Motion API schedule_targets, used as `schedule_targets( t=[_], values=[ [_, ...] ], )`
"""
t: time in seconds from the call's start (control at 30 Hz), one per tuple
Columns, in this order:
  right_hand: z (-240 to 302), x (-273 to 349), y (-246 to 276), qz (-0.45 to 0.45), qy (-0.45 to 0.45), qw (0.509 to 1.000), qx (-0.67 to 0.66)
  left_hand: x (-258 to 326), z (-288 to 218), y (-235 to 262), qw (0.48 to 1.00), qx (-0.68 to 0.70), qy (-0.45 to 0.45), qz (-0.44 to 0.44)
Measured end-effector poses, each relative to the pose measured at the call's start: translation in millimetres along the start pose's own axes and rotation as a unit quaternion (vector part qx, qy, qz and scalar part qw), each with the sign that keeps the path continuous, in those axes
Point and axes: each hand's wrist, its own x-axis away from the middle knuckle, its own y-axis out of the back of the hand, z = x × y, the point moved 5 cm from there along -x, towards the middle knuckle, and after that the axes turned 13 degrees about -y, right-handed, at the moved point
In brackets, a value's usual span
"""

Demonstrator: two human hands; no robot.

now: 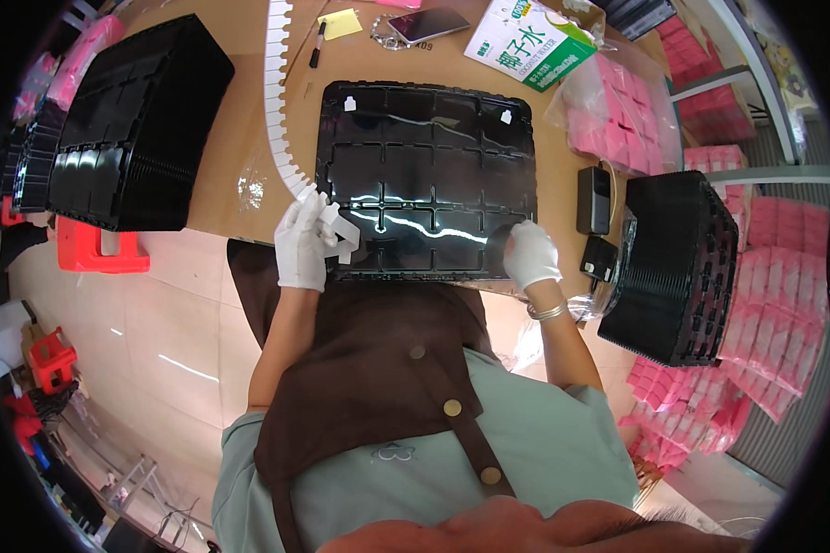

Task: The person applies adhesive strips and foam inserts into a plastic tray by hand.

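A black plastic tray [415, 175] with a grid of shallow compartments lies flat before me. Two small white tabs, one a label [349, 104] at the far left corner and another label [506, 118] at the far right, sit on it. My left hand [302, 244], in a white glove, is closed around the end of a long white label strip [276, 101] by the tray's near left corner. Loose white pieces stick out past those fingers. Also gloved, my right hand [532, 254] has curled fingers over the near right corner; its fingertips are hidden.
Tall stacks of black trays stand at left [129, 129] and right [678, 267]. Beyond the tray lie a marker [317, 45], yellow notes [341, 24], a phone [429, 25] and a green-white carton [530, 41]. A power bank [594, 200] and bagged pink blocks [622, 115] are at right.
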Motion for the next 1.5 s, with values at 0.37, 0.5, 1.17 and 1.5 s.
schedule_targets(
  t=[0.37, 0.5, 1.17, 1.5],
  values=[
    [-15, -3, -5, -0.007, 0.032, 0.990, -0.134, -8, -3, 25, 0.998, -0.048, -0.032, -0.018],
    [-47, -12, -28, 0.079, 0.064, 0.945, -0.311, -3, -6, 19, 0.997, -0.065, -0.048, -0.015],
    [-28, 2, -5, 0.031, 0.166, 0.954, -0.248, -10, 0, 24, 0.991, -0.118, -0.063, 0.010],
    [-48, -10, -28, 0.045, 0.036, 0.934, -0.354, -9, -2, 29, 0.988, -0.140, -0.062, 0.008]
  ],
)
